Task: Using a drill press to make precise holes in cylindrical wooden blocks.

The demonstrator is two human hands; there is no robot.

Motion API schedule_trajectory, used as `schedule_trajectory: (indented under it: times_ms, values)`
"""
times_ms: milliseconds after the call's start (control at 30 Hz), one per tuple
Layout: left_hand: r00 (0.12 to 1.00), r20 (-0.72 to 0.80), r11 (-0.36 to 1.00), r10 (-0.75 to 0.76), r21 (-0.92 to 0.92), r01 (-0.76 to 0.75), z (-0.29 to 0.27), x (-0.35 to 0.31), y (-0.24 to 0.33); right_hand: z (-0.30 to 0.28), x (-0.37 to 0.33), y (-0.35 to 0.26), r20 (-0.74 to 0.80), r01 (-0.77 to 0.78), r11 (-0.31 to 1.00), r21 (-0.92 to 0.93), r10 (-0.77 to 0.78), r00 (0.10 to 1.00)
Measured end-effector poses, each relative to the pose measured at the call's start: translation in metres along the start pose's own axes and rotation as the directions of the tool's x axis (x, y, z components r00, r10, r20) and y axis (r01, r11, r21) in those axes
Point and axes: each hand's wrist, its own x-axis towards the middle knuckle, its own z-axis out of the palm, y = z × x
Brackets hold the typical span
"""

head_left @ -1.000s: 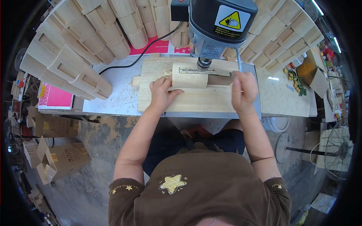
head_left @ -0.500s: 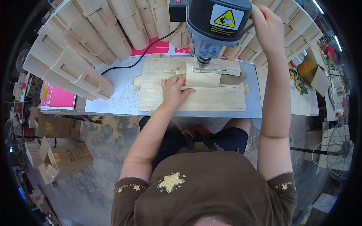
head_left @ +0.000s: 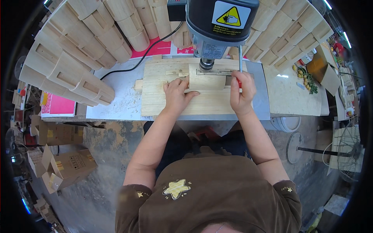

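A rounded pale wooden piece [head_left: 208,82] lies on a flat wooden board [head_left: 163,105], a metal slotted plate [head_left: 213,72] along its upper side. My left hand [head_left: 176,92] grips the piece's left end, thumb along the front edge and fingers behind. Above it stands a dark drill press [head_left: 221,23], its chuck [head_left: 206,64] close over the slotted plate; the bit tip cannot be made out. My right hand [head_left: 243,91] is closed round the red knob of the press's metal lever [head_left: 240,58], just right of the wooden piece.
Stacked wooden cylinders with rectangular recesses [head_left: 93,87] rise at the left and back, and more [head_left: 287,35] at the right. A black cable [head_left: 143,60] crosses the bench. Cardboard boxes [head_left: 72,167] sit on the floor at left; a fan [head_left: 347,153] stands at right.
My right hand has come down and toward me, swinging the lever from high beside the motor to low near the wooden piece. My left hand keeps its hold.
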Motion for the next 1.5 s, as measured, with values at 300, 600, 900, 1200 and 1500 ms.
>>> schedule_trajectory:
  times_ms: [300,600,900,1200,1500]
  values:
    - [1.0,0.003,1.0,-0.013,-0.009,0.013,0.001,-0.001,-0.002,-0.027,0.049,-0.012,-0.041,0.039,0.999,0.037,-0.037,0.998]
    - [0.999,-0.004,0.999,-0.045,0.011,0.045,0.002,-0.001,0.003,0.0,0.185,0.029,0.082,-0.289,0.952,-0.103,0.298,0.951]
    - [0.96,0.147,0.922,-0.238,-0.277,0.271,-0.001,0.007,0.0,-0.043,0.026,0.067,0.8,-0.289,0.921,-0.261,0.374,0.469]
    - [0.992,0.125,0.824,-0.015,-0.56,0.083,-0.105,-0.02,-0.015,-0.083,-0.005,0.032,0.759,-0.808,0.589,0.036,0.51,0.405]
    - [0.672,0.238,0.295,-0.702,-0.761,0.577,-0.167,-0.041,-0.008,-0.08,-0.013,-0.016,0.724,-0.665,0.728,0.169,0.365,0.584]
